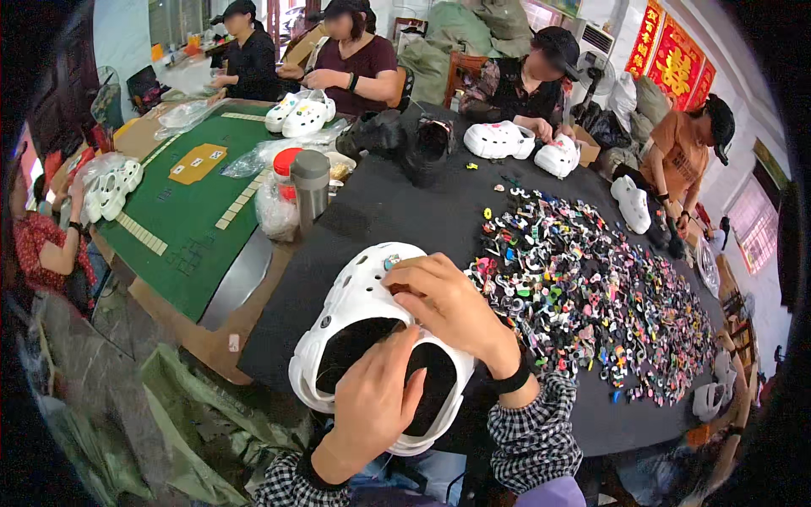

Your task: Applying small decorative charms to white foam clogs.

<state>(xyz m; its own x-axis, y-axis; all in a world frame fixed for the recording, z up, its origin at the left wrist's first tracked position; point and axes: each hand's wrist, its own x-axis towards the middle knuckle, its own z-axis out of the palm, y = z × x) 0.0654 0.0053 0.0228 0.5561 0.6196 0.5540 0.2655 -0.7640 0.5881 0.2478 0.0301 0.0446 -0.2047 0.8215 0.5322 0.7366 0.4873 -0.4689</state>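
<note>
By the surface's (pixel 380 203) near edge, gripping white clogs (pixel 359 283) with left hand (pixel 372 395) and right hand (pixel 452 308), perhaps risking tipping through uneven pressing.

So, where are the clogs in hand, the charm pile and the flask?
Clogs in hand (pixel 351 297): head view, left clog's white upper.
Charm pile (pixel 591 296): head view, its middle.
Flask (pixel 310 193): head view, grey side.

Left hand (pixel 365 404): back upward, fingers (pixel 394 355) extended toward the right hand (pixel 452 306). Right hand: above, rightward, partly curled, pointing left.
</note>
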